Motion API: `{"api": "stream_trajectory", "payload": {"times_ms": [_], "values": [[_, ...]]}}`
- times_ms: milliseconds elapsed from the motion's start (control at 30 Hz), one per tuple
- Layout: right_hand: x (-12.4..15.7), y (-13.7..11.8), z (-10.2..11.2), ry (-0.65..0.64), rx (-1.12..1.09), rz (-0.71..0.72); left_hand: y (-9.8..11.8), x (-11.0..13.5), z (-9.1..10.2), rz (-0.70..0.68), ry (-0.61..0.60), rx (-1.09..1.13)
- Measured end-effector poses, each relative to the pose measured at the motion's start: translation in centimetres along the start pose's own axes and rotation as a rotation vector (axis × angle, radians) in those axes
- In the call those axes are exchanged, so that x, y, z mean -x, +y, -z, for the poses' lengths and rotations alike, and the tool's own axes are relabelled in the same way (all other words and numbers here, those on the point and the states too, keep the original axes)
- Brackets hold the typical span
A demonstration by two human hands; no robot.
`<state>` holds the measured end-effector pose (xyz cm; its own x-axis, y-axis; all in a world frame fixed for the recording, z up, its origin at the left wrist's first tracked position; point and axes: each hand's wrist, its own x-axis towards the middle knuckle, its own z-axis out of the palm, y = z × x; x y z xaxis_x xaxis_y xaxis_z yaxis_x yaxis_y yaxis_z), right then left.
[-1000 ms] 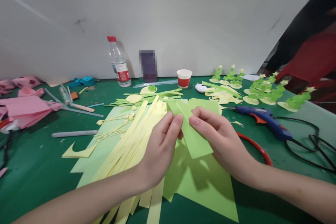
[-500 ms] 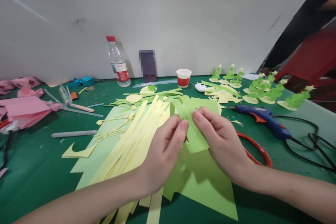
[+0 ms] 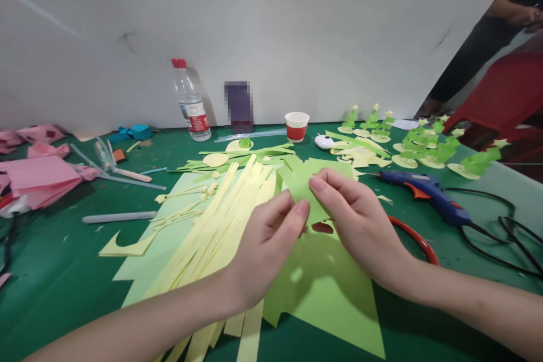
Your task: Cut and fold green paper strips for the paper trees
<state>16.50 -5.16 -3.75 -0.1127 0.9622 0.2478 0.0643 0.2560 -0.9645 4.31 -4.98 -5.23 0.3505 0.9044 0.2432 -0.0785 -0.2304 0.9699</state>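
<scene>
Over the dark-green bench [image 3: 51, 271] before a grey wall [image 3: 271, 22], holds a small light-green paper piece [image 3: 300, 180] above a larger light-green paper sheet [image 3: 339, 308], pinched thumb-to-finger by the left hand [image 3: 265, 246] and right hand [image 3: 360, 226], apparently to steady it from both sides.

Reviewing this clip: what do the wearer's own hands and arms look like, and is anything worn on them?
Left hand and right hand are ungloved, with no rings visible. The left forearm and right forearm show no sleeves, watch or bracelet.
</scene>
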Motion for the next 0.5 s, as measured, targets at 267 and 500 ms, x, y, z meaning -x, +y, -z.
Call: {"api": "stream_trajectory", "payload": {"times_ms": [267, 500], "values": [[0.1, 0.42, -0.2, -0.068, -0.05, 0.082, 0.14, 0.01, -0.06, 0.003, 0.016, -0.003], [0.35, 0.93, -0.57, 0.063, -0.187, 0.056, -0.03, 0.15, -0.28, -0.023, 0.071, 0.004]]}}
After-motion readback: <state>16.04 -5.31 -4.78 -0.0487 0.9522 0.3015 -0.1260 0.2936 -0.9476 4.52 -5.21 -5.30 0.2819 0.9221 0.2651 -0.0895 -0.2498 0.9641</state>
